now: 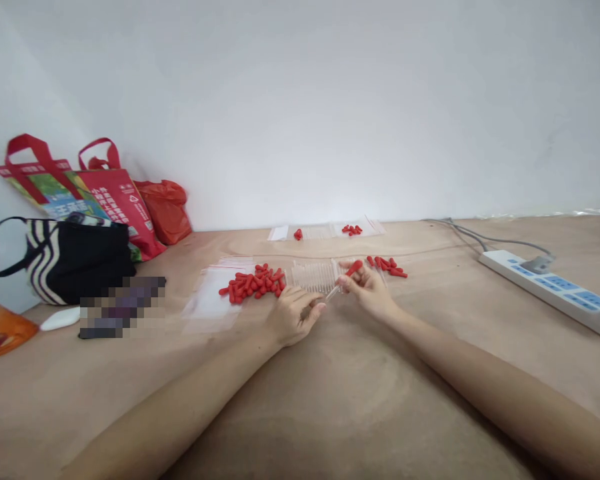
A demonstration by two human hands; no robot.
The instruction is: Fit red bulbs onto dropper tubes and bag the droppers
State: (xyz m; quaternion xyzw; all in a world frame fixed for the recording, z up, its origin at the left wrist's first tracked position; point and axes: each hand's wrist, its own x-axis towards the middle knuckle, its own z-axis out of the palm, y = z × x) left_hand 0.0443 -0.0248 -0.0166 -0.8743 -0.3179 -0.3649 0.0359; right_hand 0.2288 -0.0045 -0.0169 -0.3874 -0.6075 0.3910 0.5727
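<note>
My left hand (291,316) pinches the lower part of a clear dropper tube (333,293) between thumb and fingers. At the tube's upper end, my right hand (373,293) grips a red rubber bulb (354,268). Bulb and tube are in line and tilted; whether the bulb is fully seated on the tube is hidden by my fingers. Just beyond my hands lies a row of clear tubes (313,276). A heap of red bulbs (255,283) rests on a clear plastic bag (210,297) left of my left hand. Several loose red bulbs (387,267) lie beyond my right hand.
Near the wall, another plastic bag (375,227) has red bulbs and tubes on it. A power strip (545,283) with a grey cable (500,240) sits right. Shopping bags (115,200), a black bag (87,257) and a white object (60,319) stand left.
</note>
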